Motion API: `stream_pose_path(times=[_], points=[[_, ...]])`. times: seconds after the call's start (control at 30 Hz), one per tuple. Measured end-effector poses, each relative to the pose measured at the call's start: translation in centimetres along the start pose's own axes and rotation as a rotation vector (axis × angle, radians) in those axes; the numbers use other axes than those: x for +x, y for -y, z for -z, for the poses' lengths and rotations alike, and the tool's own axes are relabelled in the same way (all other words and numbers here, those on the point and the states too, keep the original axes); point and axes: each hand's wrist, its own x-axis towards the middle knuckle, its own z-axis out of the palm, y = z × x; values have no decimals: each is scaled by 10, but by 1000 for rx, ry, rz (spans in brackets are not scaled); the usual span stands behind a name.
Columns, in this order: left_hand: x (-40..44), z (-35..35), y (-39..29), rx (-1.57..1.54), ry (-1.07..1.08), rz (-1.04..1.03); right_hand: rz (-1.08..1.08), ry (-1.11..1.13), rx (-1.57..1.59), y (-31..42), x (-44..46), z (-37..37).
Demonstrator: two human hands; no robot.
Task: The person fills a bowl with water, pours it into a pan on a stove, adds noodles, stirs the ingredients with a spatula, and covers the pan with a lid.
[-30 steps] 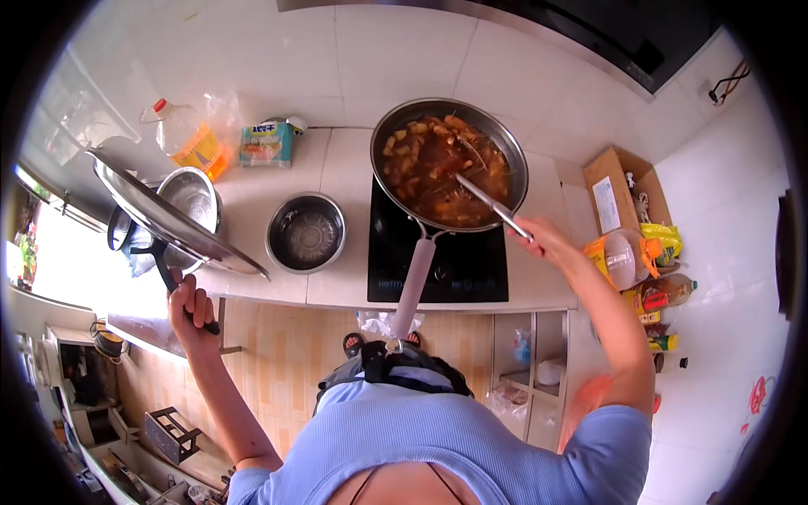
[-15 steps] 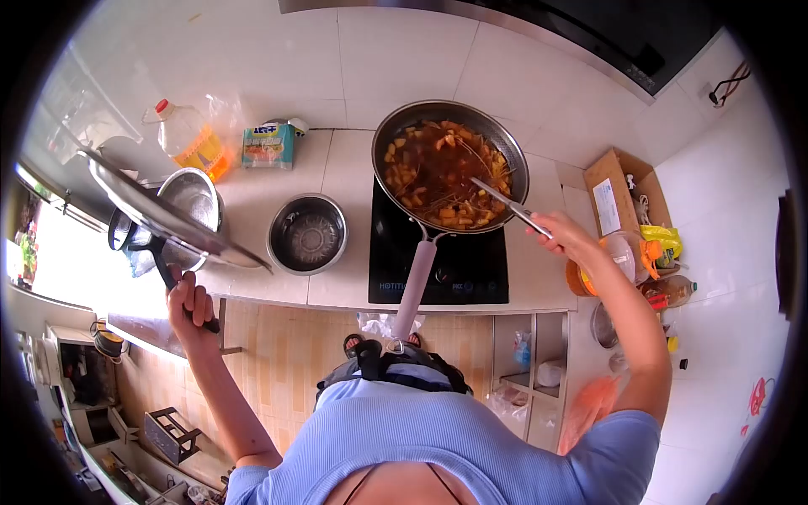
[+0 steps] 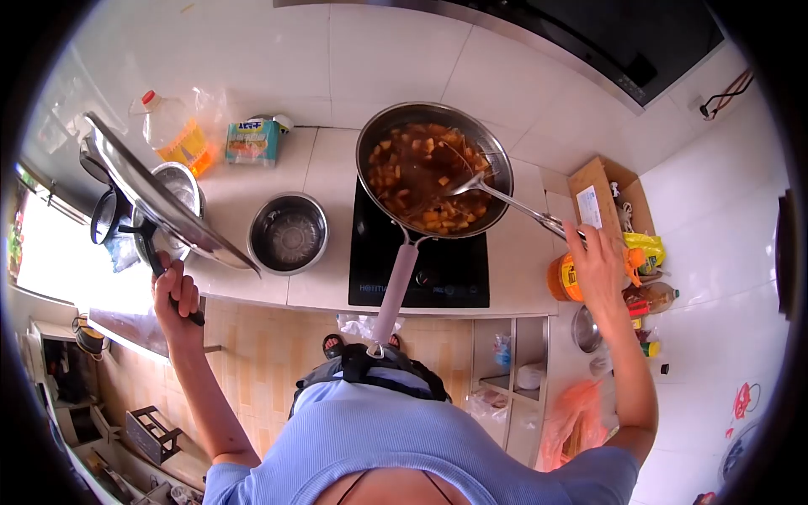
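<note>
My left hand (image 3: pixel 175 290) is wrapped round the black handle of a large pan lid (image 3: pixel 160 189), which it holds up on edge at the left of the counter. My right hand (image 3: pixel 596 265) grips the far end of a long metal spatula (image 3: pixel 513 202). The spatula's head dips into a deep frying pan (image 3: pixel 506 181). Diced orange and pale chunks in reddish-brown liquid fill the pan's bottom. Its mauve handle (image 3: pixel 396 290) points toward my body, and neither hand touches it. Under the pan lies a black induction cooktop (image 3: pixel 421 278).
An empty-looking steel bowl (image 3: pixel 289 234) stands left of the cooktop. Behind the lid are another steel bowl (image 3: pixel 178 181), an oil bottle (image 3: pixel 177 135) and a teal packet (image 3: pixel 252 141). Right of the pan are a cardboard box (image 3: pixel 593 198) and several bottles. A range hood (image 3: pixel 606 42) hangs above.
My right hand has moved right and nearer to me, and the spatula has turned so its head shows above the liquid. The lid stays held up, now slightly steeper. The view has shifted slightly.
</note>
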Motion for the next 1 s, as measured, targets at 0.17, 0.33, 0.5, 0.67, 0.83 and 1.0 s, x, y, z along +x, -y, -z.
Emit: stream_pose_path(times=[0.17, 0.33, 0.5, 0.67, 0.83, 1.0], points=[[0, 0, -1, -5, -1, 20, -57, -89, 57, 2, -8, -22], [-3, -1, -5, 21, 16, 9, -307, -63, 295, 8, 35, -65], [-13, 3, -11, 37, -1, -25, -322, -77, 399, 13, 81, -105], [-18, 7, -14, 52, -57, -27, -131, -68, 499, 30, 98, -106], [-14, 7, -12, 67, -57, -33, 149, -180, 286, -6, 76, -79], [-9, 7, -5, 113, -81, -8, 87, 34, 277, -61, 49, -1]])
